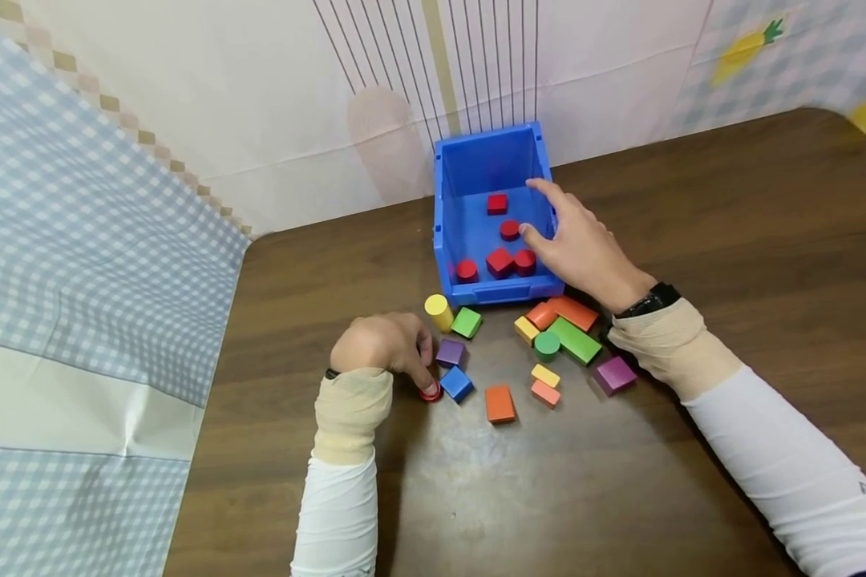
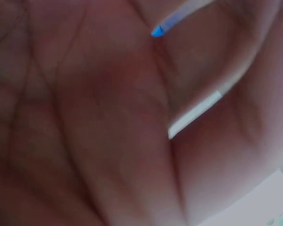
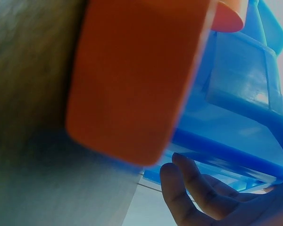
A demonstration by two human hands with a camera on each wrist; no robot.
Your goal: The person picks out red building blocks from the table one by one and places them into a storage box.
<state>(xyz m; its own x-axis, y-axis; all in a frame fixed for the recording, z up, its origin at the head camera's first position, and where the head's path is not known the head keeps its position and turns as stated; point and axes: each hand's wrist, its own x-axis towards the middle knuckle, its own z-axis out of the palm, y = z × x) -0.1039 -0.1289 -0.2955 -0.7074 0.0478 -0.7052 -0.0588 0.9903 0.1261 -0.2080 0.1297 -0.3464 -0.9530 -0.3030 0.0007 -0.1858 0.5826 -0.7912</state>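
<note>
My left hand is low over the table with curled fingers, pinching a red round block beside the blue cube. Its palm fills the left wrist view and hides the block there. At the right wall of a blue plastic bin, my right hand holds nothing, its thumb and index finger spread over the bin's inside. Several red blocks lie in the bin, among them a square one at the back and a round one close to the right thumb. The right wrist view shows the fingers by the bin.
Before the bin stand a yellow cylinder, a light green block, a purple block and a blue cube. Toward the right lie a green bar, an orange bar, a magenta block and several smaller blocks.
</note>
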